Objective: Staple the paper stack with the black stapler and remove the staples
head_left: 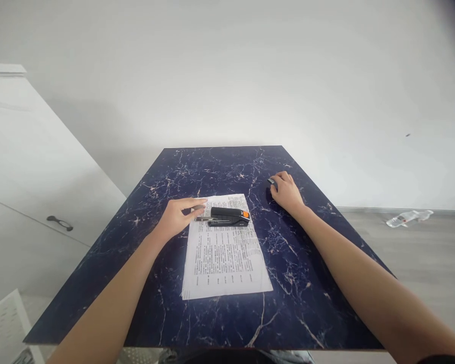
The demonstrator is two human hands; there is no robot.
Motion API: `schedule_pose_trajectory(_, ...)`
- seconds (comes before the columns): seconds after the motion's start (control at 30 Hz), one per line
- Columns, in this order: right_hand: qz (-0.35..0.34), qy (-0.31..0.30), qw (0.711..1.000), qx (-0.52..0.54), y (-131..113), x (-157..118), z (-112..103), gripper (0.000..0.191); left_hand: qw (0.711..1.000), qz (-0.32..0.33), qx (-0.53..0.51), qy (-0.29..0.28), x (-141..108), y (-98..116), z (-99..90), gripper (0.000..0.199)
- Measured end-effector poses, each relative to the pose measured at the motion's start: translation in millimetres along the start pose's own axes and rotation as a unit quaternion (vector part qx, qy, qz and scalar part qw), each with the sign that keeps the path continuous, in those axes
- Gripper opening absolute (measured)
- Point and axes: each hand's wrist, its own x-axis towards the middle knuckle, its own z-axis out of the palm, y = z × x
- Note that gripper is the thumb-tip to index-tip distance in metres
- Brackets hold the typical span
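Note:
Printed sheets [223, 263] lie stacked on the dark blue marbled table [167, 313]. Across their upper part rests a black stapler [229, 217] with an orange patch at its right end; its left end shows a thin metal part by my fingers. My left hand [179, 215] is at the papers' upper left, thumb and fingers closed around something small and dark at the stapler's left end, too small to make out. Over the table's right side, my right hand [286, 191] has its fingers curled on a small dark object [272, 182], partly hidden by them.
A white cabinet [41, 167] with a dark handle stands at the left. A pale wall rises behind the table. On the floor at the right lies a clear plastic item [407, 218]. A white perforated piece [3, 323] shows at the lower left.

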Motion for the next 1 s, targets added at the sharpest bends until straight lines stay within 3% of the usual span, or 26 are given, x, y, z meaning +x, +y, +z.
schedule_pose_trajectory(0.17, -0.072, -0.009, 0.993, 0.094, -57, -14, -20, 0.026, 0.992, -0.058, -0.022, -0.109, -1, 3, 6.3, 0.023)
schedule_pose_trajectory(0.3, -0.078, -0.028, 0.975, 0.206, -110, -31, -35, 0.015, 0.991, -0.081, -0.022, -0.105, 1, 1, 9.2, 0.023)
schedule_pose_trajectory(0.4, -0.096, -0.019, 0.963, 0.251, -135, -44, -42, 0.016, 0.988, -0.102, -0.021, -0.114, 2, -1, 10.0, 0.024)
schedule_pose_trajectory(0.57, -0.159, -0.01, 0.955, 0.251, -147, -55, -39, 0.017, 0.984, -0.129, -0.024, -0.125, 3, -1, 9.1, 0.027)
schedule_pose_trajectory(0.7, -0.157, -0.013, 0.952, 0.264, -147, -58, -34, 0.019, 0.983, -0.117, -0.018, -0.139, 3, 0, 8.4, 0.026)
schedule_pose_trajectory(1.0, -0.209, -0.088, 0.936, 0.269, -152, -64, -27, 0.032, 0.983, -0.078, 0.036, -0.159, 1, -5, 7.4, 0.029)
